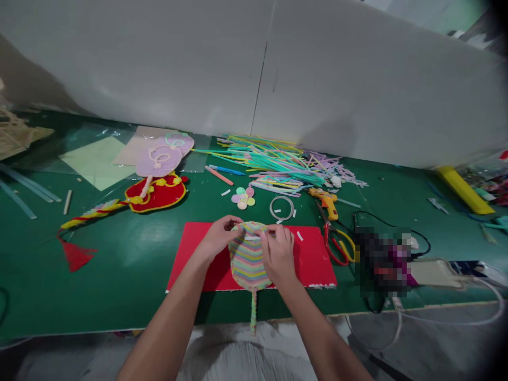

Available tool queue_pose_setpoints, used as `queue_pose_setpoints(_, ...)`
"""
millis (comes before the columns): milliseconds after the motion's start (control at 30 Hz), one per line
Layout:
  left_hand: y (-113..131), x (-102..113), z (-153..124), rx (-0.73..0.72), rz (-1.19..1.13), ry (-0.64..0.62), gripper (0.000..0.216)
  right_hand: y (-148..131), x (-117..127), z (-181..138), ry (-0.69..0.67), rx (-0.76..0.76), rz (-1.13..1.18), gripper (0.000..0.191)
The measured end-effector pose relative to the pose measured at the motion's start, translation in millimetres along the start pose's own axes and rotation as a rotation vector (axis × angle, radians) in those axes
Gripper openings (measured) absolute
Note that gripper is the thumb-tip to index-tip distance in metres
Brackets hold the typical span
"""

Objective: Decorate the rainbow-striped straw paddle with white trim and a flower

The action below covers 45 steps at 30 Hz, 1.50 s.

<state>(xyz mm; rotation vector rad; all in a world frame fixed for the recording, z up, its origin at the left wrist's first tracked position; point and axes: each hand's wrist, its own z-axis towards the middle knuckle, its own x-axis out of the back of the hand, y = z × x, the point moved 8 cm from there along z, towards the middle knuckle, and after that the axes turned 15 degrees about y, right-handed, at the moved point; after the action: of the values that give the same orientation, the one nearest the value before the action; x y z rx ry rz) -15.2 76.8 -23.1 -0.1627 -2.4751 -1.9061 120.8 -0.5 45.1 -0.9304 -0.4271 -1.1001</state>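
A round hand fan (248, 267) with pastel wavy stripes, seemingly made of pipe cleaners, lies on a red board (311, 259), its thin twisted handle pointing toward me past the table edge. My left hand (217, 238) is closed at the fan's upper left rim, thumb and fingers gripping it. On the upper right, my right hand (280, 251) has its fingers bent over the rim. A small white strip (252, 238) lies across the fan between my fingertips. What is under the right fingers is hidden.
Pastel pipe cleaners (273, 161) lie heaped at the back. A flower of pastel discs (243, 198), a wire coil (281, 208), a yellow glue gun (328, 202) and red-and-yellow-handled pliers (339, 246) surround the board. Left are a lilac fan (159, 156) and a red tasselled piece (159, 196).
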Motion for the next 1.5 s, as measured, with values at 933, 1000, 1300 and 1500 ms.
queue_pose_setpoints(933,-1,1,-1,-0.006,0.030,-0.004,0.030,34,4,-3,0.109,-0.273,0.128,0.043)
queue_pose_setpoints(1000,-1,0,-1,-0.003,0.035,-0.008,0.031,39,3,-4,0.114,-0.312,0.162,0.044)
queue_pose_setpoints(1300,9,9,-5,-0.036,0.040,-0.006,0.040,60,18,-4,0.245,-0.436,0.196,0.029)
queue_pose_setpoints(1500,35,38,-28,-0.376,0.379,0.347,0.014,41,18,-7,0.243,-0.301,0.175,0.016)
